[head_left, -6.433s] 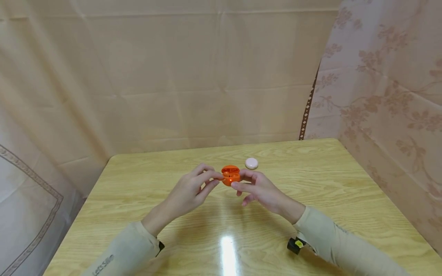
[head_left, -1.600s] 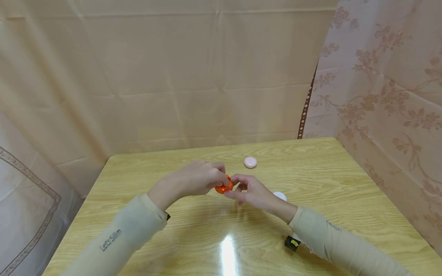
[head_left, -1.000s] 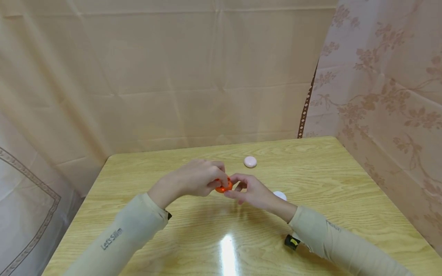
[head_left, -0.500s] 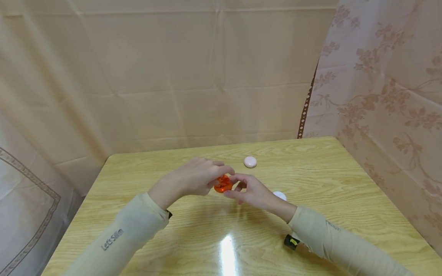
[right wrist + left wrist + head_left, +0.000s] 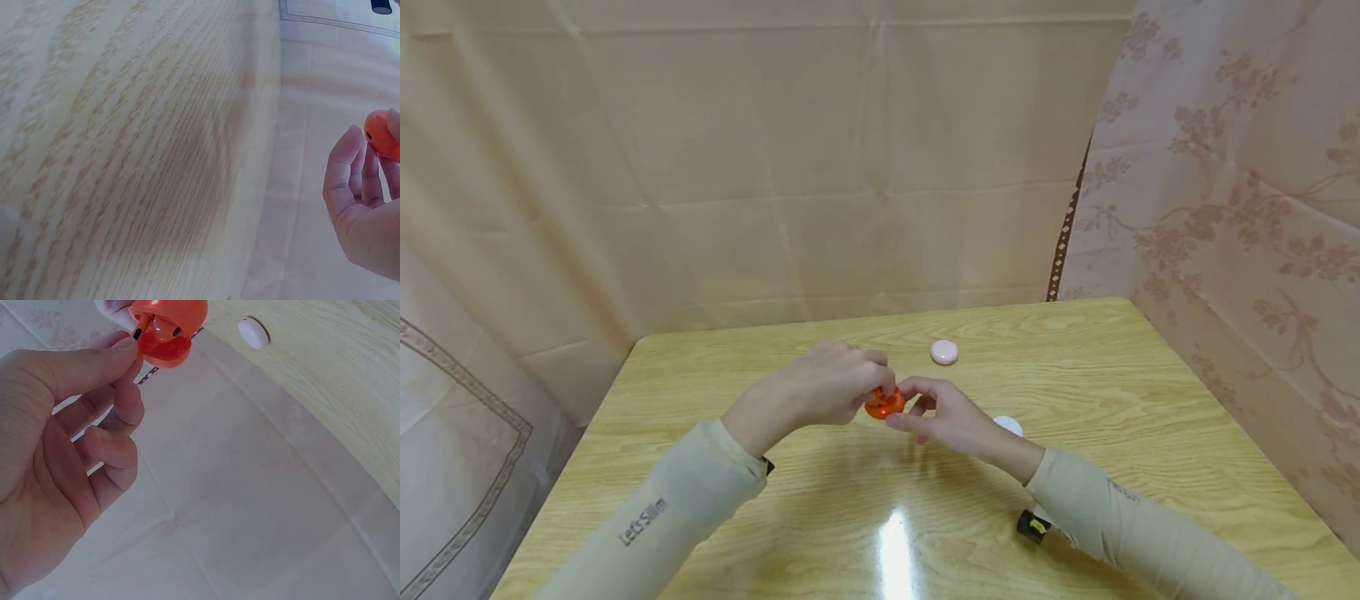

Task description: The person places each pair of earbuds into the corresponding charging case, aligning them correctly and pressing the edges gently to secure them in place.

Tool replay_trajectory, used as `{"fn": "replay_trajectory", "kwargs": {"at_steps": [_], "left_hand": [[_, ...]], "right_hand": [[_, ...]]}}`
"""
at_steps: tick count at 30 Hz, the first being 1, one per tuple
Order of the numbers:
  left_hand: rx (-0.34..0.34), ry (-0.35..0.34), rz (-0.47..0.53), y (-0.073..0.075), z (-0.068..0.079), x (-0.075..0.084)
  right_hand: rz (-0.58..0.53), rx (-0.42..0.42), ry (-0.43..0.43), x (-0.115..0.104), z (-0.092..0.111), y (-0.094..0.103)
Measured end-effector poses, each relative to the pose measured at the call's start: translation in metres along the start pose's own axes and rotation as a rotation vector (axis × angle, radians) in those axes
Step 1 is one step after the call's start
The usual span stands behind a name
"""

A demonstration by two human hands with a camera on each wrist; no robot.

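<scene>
In the head view my right hand (image 5: pixel 943 421) grips an orange earbud case (image 5: pixel 883 407) between thumb and fingers, above the table. The case stands open; its lid faces down in the left wrist view. My left hand (image 5: pixel 831 387) reaches over it from the left. Seen from the left wrist, the left thumb and forefinger pinch the stem of an orange earbud (image 5: pixel 143 327) at the case's mouth. A second orange earbud (image 5: pixel 165 330) sits inside the case. Only the rounded underside of the case (image 5: pixel 378 140) shows in the right wrist view.
A pale pink round case (image 5: pixel 943 352) lies on the wooden table (image 5: pixel 737 500) behind the hands. A white round object (image 5: pixel 1008 425) lies partly hidden behind the right wrist. Curtains (image 5: pixel 775 167) hang behind and at both sides.
Since the earliest frame, the case has shifted slightly left and the white round object has appeared. Over the last half second, the left fingers have drawn back from across the case and bent.
</scene>
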State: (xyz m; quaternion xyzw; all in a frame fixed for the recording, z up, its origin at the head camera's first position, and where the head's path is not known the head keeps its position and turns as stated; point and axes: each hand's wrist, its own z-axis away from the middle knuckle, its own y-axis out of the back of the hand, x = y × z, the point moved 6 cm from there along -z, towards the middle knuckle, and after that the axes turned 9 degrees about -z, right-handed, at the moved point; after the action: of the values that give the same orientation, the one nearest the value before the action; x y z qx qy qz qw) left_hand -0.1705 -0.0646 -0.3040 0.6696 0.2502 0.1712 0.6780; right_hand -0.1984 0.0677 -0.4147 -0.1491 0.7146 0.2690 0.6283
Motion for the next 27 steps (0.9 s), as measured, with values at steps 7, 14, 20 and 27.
{"fn": "replay_trajectory", "kwargs": {"at_steps": [7, 14, 20, 27], "left_hand": [[0.043, -0.022, 0.072, -0.002, 0.001, -0.004], [0.186, -0.047, 0.149, -0.003, 0.003, -0.007], [0.27, -0.064, 0.186, -0.009, 0.003, -0.008], [0.293, -0.068, 0.18, -0.012, 0.004, -0.007]], "right_hand": [[-0.013, -0.001, -0.003, -0.001, 0.001, 0.0], [-0.053, 0.008, -0.016, -0.002, 0.001, 0.001], [-0.108, 0.009, -0.041, 0.0, 0.001, 0.001], [-0.145, 0.002, -0.047, 0.003, 0.0, 0.001]]}}
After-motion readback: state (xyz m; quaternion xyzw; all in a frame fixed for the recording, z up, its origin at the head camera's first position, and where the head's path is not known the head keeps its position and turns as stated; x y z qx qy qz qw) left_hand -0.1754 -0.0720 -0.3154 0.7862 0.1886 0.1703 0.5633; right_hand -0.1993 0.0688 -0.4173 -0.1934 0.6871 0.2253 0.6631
